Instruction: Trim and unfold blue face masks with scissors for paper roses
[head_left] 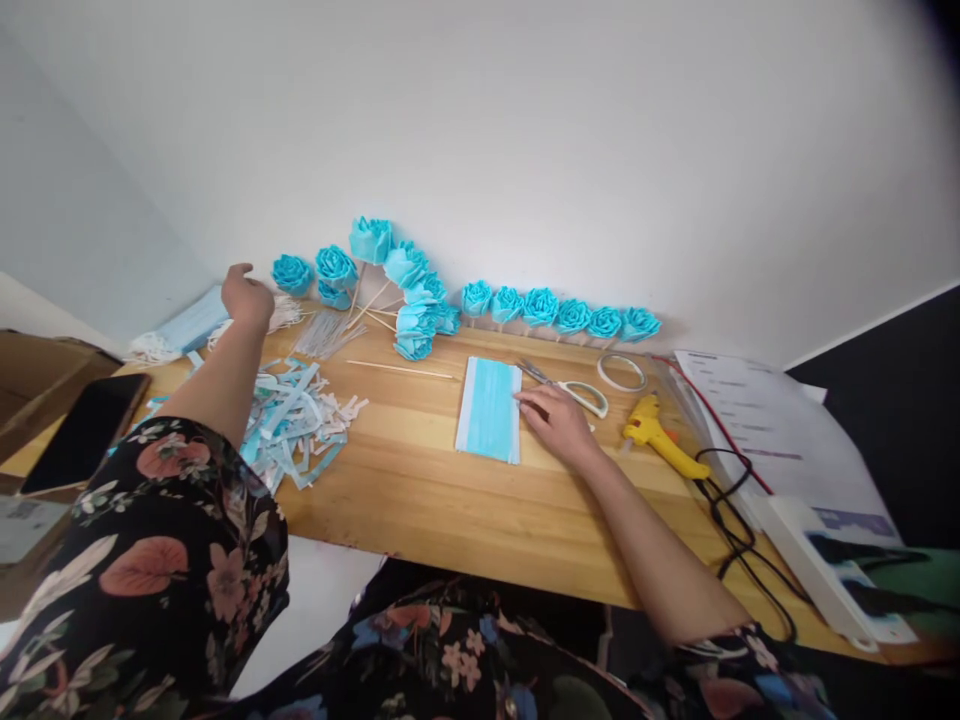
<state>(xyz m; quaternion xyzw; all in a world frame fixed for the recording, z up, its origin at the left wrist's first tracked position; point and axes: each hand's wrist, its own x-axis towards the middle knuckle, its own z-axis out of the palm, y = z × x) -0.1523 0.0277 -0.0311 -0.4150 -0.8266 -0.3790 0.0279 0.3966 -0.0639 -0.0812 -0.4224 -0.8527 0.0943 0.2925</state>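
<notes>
A light blue pleated face mask (pixel 491 408) lies flat on the wooden table in front of me. At its right edge rests my right hand (pixel 559 420), open, with the fingertips touching the mask's side. My left hand (pixel 249 298) is stretched out to the back left, beside a stack of blue masks (pixel 193 318) with white ear loops. One of its fingers sticks out straight; the others are mostly hidden, and I see nothing held. Scissors (pixel 581 393) with white handles lie just behind my right hand. A thin wooden stick (pixel 401 369) lies left of the mask.
Blue paper-like roses (pixel 540 307) on sticks line the wall. Blue and white strips (pixel 296 425) are heaped below my left forearm, near thin clear sticks (pixel 328 335). Rightward are a tape roll (pixel 622 372), yellow glue gun (pixel 660 438), black cord and power strip (pixel 814 570). A phone (pixel 86 432) lies left.
</notes>
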